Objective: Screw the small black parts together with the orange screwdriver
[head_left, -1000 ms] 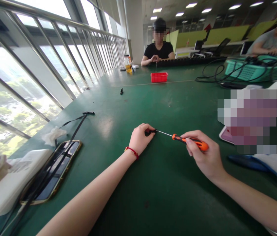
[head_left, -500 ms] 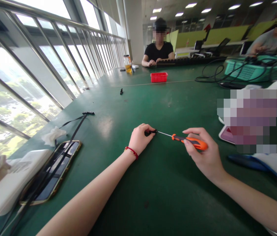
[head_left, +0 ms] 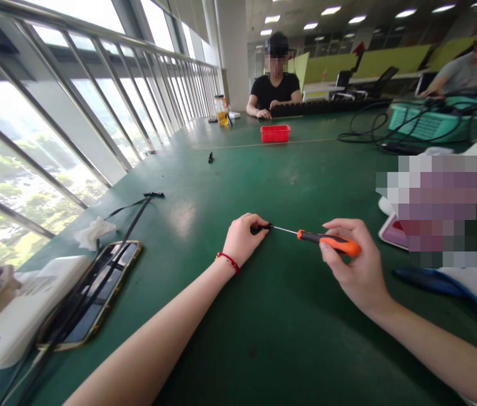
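My left hand [head_left: 244,237], with a red bracelet at the wrist, pinches a small black part [head_left: 261,228] against the green tabletop [head_left: 238,321]. Fingers cover most of that part, so its kind is unclear. In my right hand [head_left: 354,265] lies an orange and black screwdriver [head_left: 335,243], its handle between thumb and fingers. The thin metal shaft points left, and its tip meets the right end of the black part. Further up the table lies another small black piece [head_left: 210,158], apart from both hands.
On the left are a phone [head_left: 115,268], a white device [head_left: 14,321], black straps [head_left: 135,217] and crumpled tissue [head_left: 95,232]. A red tray [head_left: 275,134] stands ahead, near a seated person [head_left: 275,84]. A teal basket [head_left: 416,123] with black cables is at the right.
The fingers of my right hand have shifted slightly round the screwdriver handle, which looks turned a little. My left hand keeps its pinch on the black part.
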`<state>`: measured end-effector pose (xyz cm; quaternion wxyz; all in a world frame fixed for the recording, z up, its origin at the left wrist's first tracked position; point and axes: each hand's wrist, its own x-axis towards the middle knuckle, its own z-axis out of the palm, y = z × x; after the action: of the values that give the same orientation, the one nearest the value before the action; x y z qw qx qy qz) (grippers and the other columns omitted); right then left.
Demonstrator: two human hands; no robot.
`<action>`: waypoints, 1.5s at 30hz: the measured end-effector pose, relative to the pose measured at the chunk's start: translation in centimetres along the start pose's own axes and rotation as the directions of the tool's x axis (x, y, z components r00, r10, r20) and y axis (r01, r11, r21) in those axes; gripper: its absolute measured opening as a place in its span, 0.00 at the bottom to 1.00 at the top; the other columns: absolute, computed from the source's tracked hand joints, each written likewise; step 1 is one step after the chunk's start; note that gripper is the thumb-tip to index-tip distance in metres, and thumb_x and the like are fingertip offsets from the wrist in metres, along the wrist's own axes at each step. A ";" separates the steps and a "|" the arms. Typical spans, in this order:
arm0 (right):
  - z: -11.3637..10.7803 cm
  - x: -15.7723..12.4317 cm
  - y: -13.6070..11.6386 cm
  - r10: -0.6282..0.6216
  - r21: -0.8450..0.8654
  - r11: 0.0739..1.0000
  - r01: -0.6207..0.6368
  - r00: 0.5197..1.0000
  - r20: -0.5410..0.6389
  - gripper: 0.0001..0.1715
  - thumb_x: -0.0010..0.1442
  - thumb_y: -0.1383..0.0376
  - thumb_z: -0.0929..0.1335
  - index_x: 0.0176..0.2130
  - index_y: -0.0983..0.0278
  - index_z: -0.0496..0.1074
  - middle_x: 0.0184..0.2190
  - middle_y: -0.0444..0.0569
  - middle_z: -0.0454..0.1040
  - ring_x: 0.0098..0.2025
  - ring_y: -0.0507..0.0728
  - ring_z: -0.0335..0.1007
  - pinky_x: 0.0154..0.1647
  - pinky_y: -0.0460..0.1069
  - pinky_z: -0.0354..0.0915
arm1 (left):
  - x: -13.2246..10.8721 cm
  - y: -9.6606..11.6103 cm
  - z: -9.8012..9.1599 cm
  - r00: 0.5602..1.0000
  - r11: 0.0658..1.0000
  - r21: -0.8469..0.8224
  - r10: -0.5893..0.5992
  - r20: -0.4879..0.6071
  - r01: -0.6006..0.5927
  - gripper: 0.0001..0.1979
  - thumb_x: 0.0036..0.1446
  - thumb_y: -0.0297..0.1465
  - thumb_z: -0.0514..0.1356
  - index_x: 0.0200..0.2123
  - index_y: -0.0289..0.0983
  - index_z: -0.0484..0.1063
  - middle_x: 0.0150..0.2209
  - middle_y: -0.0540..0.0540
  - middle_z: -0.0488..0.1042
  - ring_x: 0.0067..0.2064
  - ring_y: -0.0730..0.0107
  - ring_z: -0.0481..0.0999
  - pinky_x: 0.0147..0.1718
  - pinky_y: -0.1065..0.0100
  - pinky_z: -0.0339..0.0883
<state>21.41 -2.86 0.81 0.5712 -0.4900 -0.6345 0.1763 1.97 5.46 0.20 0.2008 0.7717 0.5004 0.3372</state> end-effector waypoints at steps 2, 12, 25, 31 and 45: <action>0.1 0.1 0.1 -0.033 -0.001 0.999 0.033 0.998 -0.058 0.13 0.54 0.66 0.68 0.41 0.61 0.64 0.32 0.45 0.67 0.30 0.52 0.68 0.32 0.50 0.66 | 0.0 0.0 0.0 1.000 1.000 0.000 -0.002 0.000 0.002 0.05 0.49 0.25 0.61 0.31 0.37 0.76 0.33 0.48 0.76 0.35 0.71 0.73 0.37 0.69 0.67; 0.1 0.2 -0.1 0.013 -0.033 0.999 -0.014 0.999 -0.035 0.10 0.54 0.62 0.69 0.37 0.61 0.66 0.28 0.44 0.68 0.29 0.53 0.70 0.27 0.48 0.67 | 0.0 -0.2 0.1 1.000 1.000 -0.003 -0.004 -0.001 0.004 0.05 0.49 0.25 0.61 0.31 0.37 0.76 0.33 0.48 0.76 0.35 0.71 0.73 0.37 0.69 0.68; 0.0 0.1 -0.2 0.004 -0.071 0.997 -0.006 1.000 -0.021 0.09 0.56 0.61 0.67 0.38 0.61 0.66 0.22 0.41 0.66 0.24 0.52 0.66 0.25 0.48 0.64 | 0.0 -0.1 0.1 1.000 1.000 -0.002 -0.008 0.001 0.008 0.05 0.49 0.26 0.61 0.31 0.37 0.76 0.33 0.48 0.76 0.35 0.70 0.74 0.37 0.69 0.68; 0.1 0.1 0.1 -0.124 -0.116 0.987 0.112 0.988 -0.097 0.13 0.54 0.65 0.68 0.42 0.60 0.66 0.38 0.48 0.70 0.38 0.55 0.69 0.40 0.52 0.67 | 0.0 -0.1 0.1 1.000 1.000 0.006 -0.009 -0.002 0.009 0.04 0.49 0.26 0.61 0.31 0.37 0.75 0.33 0.48 0.76 0.35 0.71 0.74 0.37 0.69 0.68; -0.2 -0.2 0.4 -0.111 -0.054 0.993 0.108 0.992 -0.061 0.16 0.56 0.64 0.66 0.46 0.60 0.65 0.36 0.47 0.69 0.33 0.55 0.69 0.35 0.52 0.66 | 0.0 0.0 0.1 1.000 1.000 0.006 -0.011 0.001 0.011 0.05 0.49 0.26 0.61 0.31 0.37 0.75 0.33 0.48 0.76 0.35 0.70 0.74 0.37 0.69 0.68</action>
<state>21.75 -2.97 0.46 0.5873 -0.4741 -0.6462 0.1130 1.98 5.46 0.13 0.2005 0.7699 0.5054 0.3342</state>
